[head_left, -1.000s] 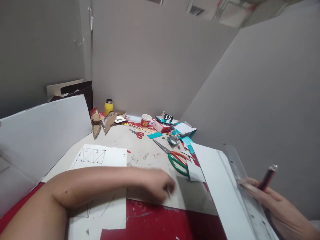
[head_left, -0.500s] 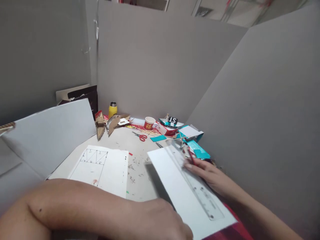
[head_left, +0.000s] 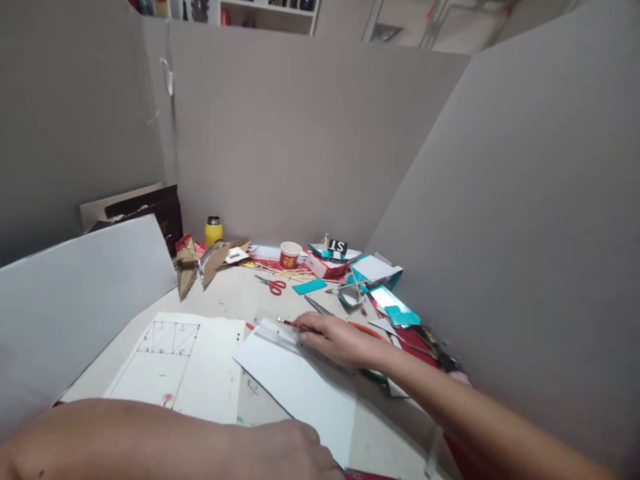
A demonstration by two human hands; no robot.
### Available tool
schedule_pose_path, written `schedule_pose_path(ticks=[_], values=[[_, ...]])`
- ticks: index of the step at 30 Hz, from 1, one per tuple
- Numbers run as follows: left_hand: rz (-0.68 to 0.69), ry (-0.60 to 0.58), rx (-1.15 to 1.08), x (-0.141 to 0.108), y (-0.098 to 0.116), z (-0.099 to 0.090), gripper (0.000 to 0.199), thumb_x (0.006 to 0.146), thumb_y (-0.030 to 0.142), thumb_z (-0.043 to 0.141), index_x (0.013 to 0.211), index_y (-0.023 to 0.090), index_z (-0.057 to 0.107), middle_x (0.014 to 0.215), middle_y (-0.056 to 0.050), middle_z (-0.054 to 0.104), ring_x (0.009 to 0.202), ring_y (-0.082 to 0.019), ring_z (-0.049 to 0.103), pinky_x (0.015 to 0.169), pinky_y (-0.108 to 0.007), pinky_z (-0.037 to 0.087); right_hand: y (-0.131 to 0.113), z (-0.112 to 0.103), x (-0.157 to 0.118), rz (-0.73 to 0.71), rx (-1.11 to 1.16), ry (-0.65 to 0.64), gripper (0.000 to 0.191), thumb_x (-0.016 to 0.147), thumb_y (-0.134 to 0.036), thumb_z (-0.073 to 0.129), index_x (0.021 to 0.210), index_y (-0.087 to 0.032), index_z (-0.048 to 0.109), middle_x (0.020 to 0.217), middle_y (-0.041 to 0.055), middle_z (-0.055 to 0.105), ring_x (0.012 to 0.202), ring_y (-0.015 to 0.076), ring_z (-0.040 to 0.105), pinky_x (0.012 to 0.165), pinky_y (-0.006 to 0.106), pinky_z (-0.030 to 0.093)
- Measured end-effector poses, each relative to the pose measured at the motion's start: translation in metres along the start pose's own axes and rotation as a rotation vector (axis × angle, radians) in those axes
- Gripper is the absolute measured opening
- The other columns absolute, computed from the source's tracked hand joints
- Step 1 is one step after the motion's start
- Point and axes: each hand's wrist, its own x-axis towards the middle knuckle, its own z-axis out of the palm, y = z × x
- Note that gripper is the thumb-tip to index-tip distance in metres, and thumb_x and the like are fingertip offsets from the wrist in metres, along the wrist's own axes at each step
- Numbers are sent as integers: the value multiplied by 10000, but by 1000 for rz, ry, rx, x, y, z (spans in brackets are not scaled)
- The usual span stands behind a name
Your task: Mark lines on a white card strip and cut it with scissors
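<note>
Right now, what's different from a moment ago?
The right hand, a pencil in its grip, has brought the clear ruler and white card leftward, beside the drawing sheet. The left hand has drawn back to the card's near end. The small red-handled scissors, paper cup and yellow bottle stayed put.

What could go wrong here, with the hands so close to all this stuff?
The clear ruler might slide, as it lies near the white sheet's far edge while the right hand also grips a red pen-like tool.
The right forearm crosses the view of the large scissors, so they could get knocked.
The left forearm hides part of the drawn-on paper, and might smudge or shift it if they touch.
</note>
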Motion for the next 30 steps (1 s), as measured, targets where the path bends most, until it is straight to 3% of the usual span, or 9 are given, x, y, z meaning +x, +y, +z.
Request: schedule_pose_path(ticks=[3, 5, 8, 10, 12, 16, 22, 26, 30], values=[[-44, 69, 158, -4, -3, 4, 130, 928, 203, 543, 985, 141, 642, 804, -44, 713, 690, -183, 647, 656, -326, 519, 6, -7, -5, 59, 46, 145, 138, 860, -279, 522, 784, -199, 604, 838, 53, 629, 810, 214, 556, 772, 333, 416], [-164, 71, 158, -6, -7, 2, 279, 952, 309, 516, 1112, 110, 626, 1036, -132, 725, 941, -258, 674, 857, -393, 518, 8, -12, -11, 114, 114, 207, 216, 878, -322, 493, 714, -197, 559, 721, 30, 599, 723, 191, 544, 712, 312, 420], [-391, -100, -36, -9, -17, -6, 717, 921, 579, 451, 1419, 63, 418, 1481, -252, 388, 1368, -421, 350, 1085, -593, 326, 9, -19, -24, 187, 231, 243, 264, 892, -381, 472, 716, -194, 536, 631, 7, 594, 610, 157, 551, 640, 283, 433], [-486, -235, -176, -11, -24, -11, 820, 904, 639, 418, 1495, 84, 291, 1548, -236, 209, 1435, -417, 157, 1129, -634, 198, 9, -21, -34, 246, 317, 256, 251, 896, -401, 471, 771, -192, 533, 634, 5, 614, 557, 143, 563, 582, 268, 431], [-531, -289, -255, -12, -30, -13, 830, 901, 645, 411, 1516, 116, 234, 1566, -202, 138, 1452, -380, 74, 1150, -621, 129, 10, -20, -43, 324, 438, 270, 227, 878, -413, 509, 827, -193, 532, 647, 1, 625, 517, 135, 560, 503, 246, 390], [-573, -253, -246, -5, -35, -5, 836, 894, 664, 384, 1520, 135, 221, 1575, -176, 140, 1454, -376, 110, 1143, -624, 152, 14, -14, -55, 430, 655, 325, 285, 803, -426, 622, 942, -182, 573, 592, -33, 585, 451, 111, 486, 431, 224, 288], [-591, -213, -140, 10, -41, -2, 820, 880, 649, 432, 1494, 121, 310, 1563, -223, 210, 1436, -417, 174, 1122, -630, 184, 15, -6, -63, 420, 829, 434, 479, 793, -408, 651, 1172, -128, 562, 576, -38, 589, 438, 99, 483, 451, 225, 332], [-588, -173, -129, 5, -65, -12, 836, 827, 666, 513, 1487, 187, 330, 1574, -213, 209, 1447, -411, 127, 1136, -603, 139, 11, -7, -74, 433, 874, 464, 575, 763, -429, 708, 1225, -124, 554, 580, -41, 580, 419, 78, 458, 417, 211, 274], [-638, -181, -117, -2, -96, -22, 901, 749, 618, 642, 1474, 174, 343, 1538, -224, 311, 1396, -407, 282, 1109, -575, 224, 6, -6, -87, 462, 856, 453, 589, 793, -444, 699, 1273, -136, 549, 550, -45, 537, 405, 72, 396, 391, 221, 199]])
